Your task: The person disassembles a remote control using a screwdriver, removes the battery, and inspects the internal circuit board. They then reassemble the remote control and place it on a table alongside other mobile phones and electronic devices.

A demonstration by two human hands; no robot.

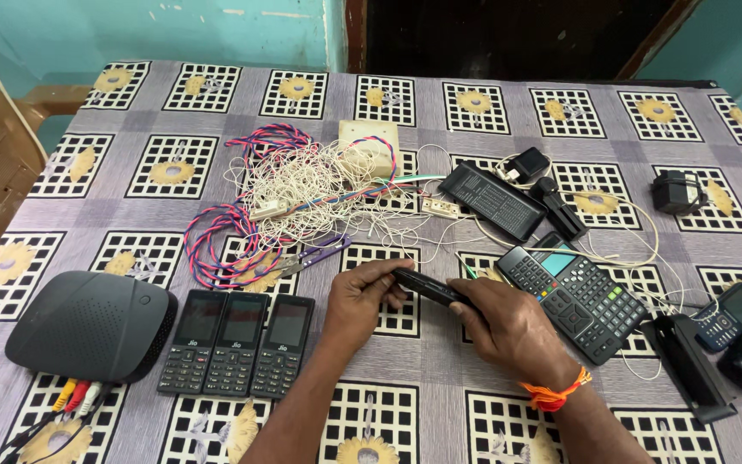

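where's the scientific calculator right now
In the head view, the scientific calculator lies right of centre on the patterned tablecloth, just beyond the right hand and below the black power adapter.

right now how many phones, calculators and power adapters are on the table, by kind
black keypad phones in a row beside the left hand: 3
small dark keypad phone at the right edge: 1
black scientific calculators: 2
flat black power brick: 1
small black plug adapters: 2
slim black device held by both hands, right hand: 1
total: 10
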